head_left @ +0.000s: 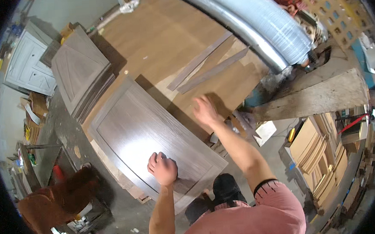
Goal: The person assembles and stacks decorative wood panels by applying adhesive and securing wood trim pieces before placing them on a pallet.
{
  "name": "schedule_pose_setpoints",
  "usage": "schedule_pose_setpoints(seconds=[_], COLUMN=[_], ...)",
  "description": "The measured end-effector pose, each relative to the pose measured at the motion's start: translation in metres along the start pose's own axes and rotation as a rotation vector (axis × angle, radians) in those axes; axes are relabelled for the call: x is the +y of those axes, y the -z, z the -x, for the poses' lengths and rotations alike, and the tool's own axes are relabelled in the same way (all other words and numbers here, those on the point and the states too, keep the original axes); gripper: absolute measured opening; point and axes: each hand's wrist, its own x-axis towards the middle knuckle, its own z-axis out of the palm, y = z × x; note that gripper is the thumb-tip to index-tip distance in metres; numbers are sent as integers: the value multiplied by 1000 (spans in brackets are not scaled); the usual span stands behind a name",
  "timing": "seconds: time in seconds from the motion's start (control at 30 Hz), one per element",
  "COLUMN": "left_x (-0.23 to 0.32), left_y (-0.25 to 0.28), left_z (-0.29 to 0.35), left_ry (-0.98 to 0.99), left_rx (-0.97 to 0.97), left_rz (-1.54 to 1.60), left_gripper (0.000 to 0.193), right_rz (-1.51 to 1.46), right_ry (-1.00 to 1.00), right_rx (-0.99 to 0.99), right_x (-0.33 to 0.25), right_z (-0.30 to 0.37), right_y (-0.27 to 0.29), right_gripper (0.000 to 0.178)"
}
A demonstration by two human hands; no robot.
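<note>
A grey wood-grain cabinet door (152, 115) with a framed edge lies flat in front of me, glossy under the light. My left hand (163, 169) rests on its near part, fingers curled in; whatever they may hold is hidden. Right of the door, my right hand (205, 110) hovers above the brown table board (155, 32), its fingers loosely apart and nothing visible in them. Beyond that hand, two narrow grey strips (214, 70) lie at a slant on the board.
Several similar grey doors are stacked (79, 68) at the left. Large wrapped rolls (250, 17) lie along the far right edge. A thick wooden beam (316, 92) juts out at the right, above a bin of board offcuts (318, 155). A brown-covered seat (58, 202) stands at lower left.
</note>
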Motion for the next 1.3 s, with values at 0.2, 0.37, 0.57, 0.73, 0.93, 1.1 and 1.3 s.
schedule_pose_setpoints(seconds=[0.2, 0.37, 0.57, 0.73, 0.93, 1.1, 1.3], left_x=[2, -3, -3, -6, -4, -1, 19], left_y=[-8, -5, -11, -12, -7, 4, 92], left_z=[-10, -6, -6, -4, -2, 0, -16], left_ry=[-11, -7, -11, -6, -11, -19, -496], left_rx=[-32, -66, -115, -94, -62, -50, 220], left_rz=[-53, -100, -82, -75, -56, 18, 434], left_gripper=[51, 52, 52, 53, 53, 54, 47], right_rz=[178, 190, 541, 340, -392, -1472, -2067], right_ry=[28, -156, 325, 474, 121, -193, -402], right_rx=[-157, -160, -329, -11, 802, 1016, 910], right_x=[12, 12, 47, 15, -57, -68, -77], right_z=[-132, -183, -221, -235, -183, -67, 64], right_y=[-29, -40, -44, 27, 189, 227, 193], right_gripper=[47, 40, 40, 28, 18, 32, 22])
